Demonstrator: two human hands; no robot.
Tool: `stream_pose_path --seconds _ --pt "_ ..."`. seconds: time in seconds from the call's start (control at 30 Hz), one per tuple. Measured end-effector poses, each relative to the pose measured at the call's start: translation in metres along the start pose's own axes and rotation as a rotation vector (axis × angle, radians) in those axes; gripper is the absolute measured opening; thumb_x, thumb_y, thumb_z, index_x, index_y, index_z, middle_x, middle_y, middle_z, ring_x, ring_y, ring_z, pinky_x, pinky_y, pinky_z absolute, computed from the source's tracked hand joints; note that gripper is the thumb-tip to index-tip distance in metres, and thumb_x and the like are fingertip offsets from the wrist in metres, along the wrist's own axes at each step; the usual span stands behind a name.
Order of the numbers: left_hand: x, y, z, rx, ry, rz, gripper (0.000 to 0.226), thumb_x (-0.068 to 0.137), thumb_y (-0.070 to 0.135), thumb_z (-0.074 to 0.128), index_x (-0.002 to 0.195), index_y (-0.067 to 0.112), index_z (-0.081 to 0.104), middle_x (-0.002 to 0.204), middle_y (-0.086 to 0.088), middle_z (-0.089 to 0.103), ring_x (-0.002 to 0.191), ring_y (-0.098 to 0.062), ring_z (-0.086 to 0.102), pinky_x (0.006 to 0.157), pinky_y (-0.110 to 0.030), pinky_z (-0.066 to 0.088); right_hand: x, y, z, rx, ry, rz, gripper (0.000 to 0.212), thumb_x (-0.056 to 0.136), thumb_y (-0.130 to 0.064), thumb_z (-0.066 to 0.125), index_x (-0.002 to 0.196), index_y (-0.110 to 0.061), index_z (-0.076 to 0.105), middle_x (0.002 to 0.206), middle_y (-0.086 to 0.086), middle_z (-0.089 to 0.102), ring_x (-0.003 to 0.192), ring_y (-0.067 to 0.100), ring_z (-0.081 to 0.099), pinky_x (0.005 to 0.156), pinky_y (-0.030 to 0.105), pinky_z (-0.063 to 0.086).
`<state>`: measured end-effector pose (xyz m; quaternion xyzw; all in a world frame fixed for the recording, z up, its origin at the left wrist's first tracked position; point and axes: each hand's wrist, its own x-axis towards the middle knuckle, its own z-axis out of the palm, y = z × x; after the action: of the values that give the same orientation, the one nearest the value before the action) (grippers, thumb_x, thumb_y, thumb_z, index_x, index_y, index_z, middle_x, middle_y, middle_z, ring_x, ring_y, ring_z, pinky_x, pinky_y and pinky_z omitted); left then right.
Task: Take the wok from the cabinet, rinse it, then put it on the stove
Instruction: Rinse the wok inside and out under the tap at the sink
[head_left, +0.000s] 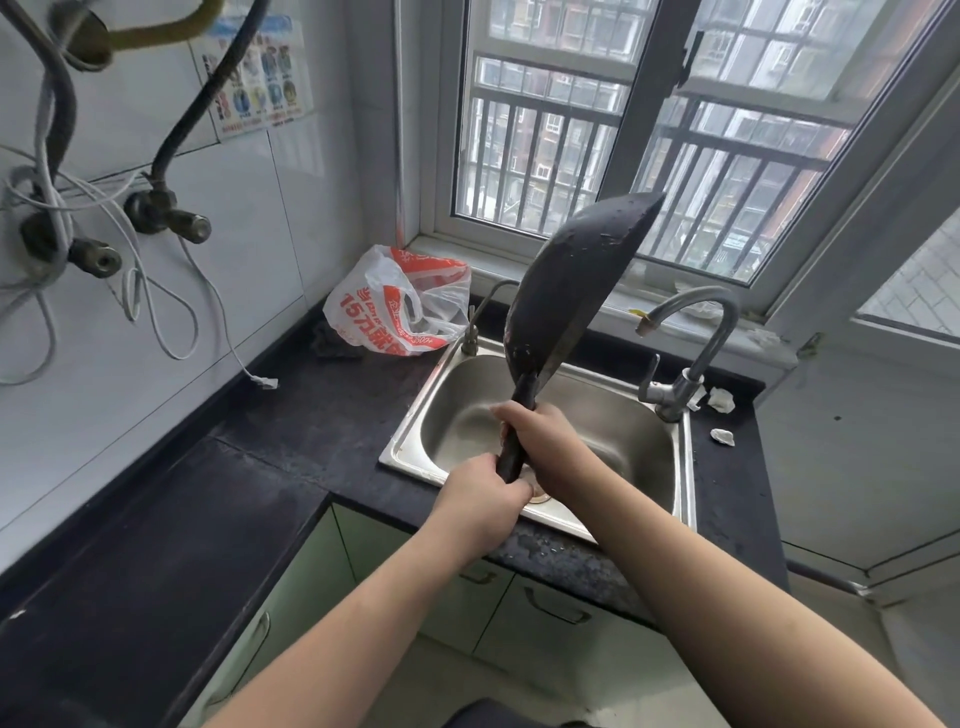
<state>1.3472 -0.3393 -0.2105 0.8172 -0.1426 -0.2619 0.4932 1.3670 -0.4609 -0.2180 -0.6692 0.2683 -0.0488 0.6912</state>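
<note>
I see a dark surface (291, 415) running along the tiled wall and turning at the window corner. A steel sink (649, 457) is set into it below the window, with a curved tap (711, 332) at its far right corner and a thinner spout (485, 312) at its far left. A red-and-white plastic bag (400, 306) sits in the surface's back corner. Crumpled white scraps (722, 415) lie right of the tap. Two valves (161, 213) with hoses and white cables (156, 291) hang on the wall. Green cabinet doors (545, 613) sit below.

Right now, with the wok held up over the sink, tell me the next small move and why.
Probably carry the wok left, off the sink. Both hands, left hand and right hand, grip its handle, droplets cling to it, and no water runs from the faucet.
</note>
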Motion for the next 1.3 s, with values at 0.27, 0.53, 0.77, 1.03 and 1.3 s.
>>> stream_pose_path --seconds 0.27,0.53,0.77,1.03,1.3 --pt "-0.009 -0.002 0.002 -0.054 0.023 0.074 0.014 0.078 0.029 0.054 0.072 0.016 0.051 0.053 -0.004 0.053 0.046 -0.025 0.051 0.048 -0.037 0.043 -0.016 -0.009 -0.009 0.051 -0.162 -0.080 0.014 0.093 -0.017 0.062 0.085 -0.007 0.056 0.069 0.004 0.056 0.063 0.015 0.052 0.066 0.028 0.044" --pt "-0.033 0.008 0.012 -0.186 0.013 0.087 0.017 0.092 0.015 0.056 0.079 0.004 0.054 0.055 -0.008 0.059 0.037 -0.021 0.053 0.043 -0.029 0.044 -0.024 -0.001 -0.018 0.543 -0.419 0.048 0.015 0.091 -0.018 0.064 0.084 -0.008 0.055 0.070 0.004 0.057 0.065 0.015 0.056 0.070 0.028 0.047" --pt "-0.051 0.023 0.037 -0.276 0.033 0.003 0.020 0.088 0.005 0.054 0.068 0.002 0.054 0.056 -0.013 0.060 0.038 -0.024 0.052 0.042 -0.023 0.043 -0.030 0.012 -0.030 0.614 -0.528 0.109 0.015 0.081 -0.020 0.068 0.075 -0.011 0.058 0.072 0.003 0.058 0.067 0.014 0.056 0.073 0.027 0.043" --pt "-0.070 0.028 0.078 -0.390 -0.013 -0.078 0.018 0.083 0.010 0.055 0.066 0.004 0.054 0.059 -0.016 0.059 0.041 -0.022 0.055 0.046 -0.022 0.044 -0.057 0.022 -0.068 0.236 -0.469 0.013 0.013 0.074 -0.020 0.067 0.080 -0.011 0.059 0.071 0.004 0.054 0.066 0.016 0.052 0.067 0.029 0.045" --pt "-0.098 0.020 0.098 -0.196 0.055 -0.152 0.007 0.085 0.008 0.058 0.085 0.014 0.054 0.065 -0.006 0.067 0.059 -0.025 0.069 0.054 -0.028 0.052 -0.082 0.037 -0.089 -0.072 -0.479 -0.137 0.013 0.091 -0.011 0.061 0.082 -0.013 0.051 0.074 0.004 0.049 0.070 0.015 0.047 0.066 0.031 0.041"
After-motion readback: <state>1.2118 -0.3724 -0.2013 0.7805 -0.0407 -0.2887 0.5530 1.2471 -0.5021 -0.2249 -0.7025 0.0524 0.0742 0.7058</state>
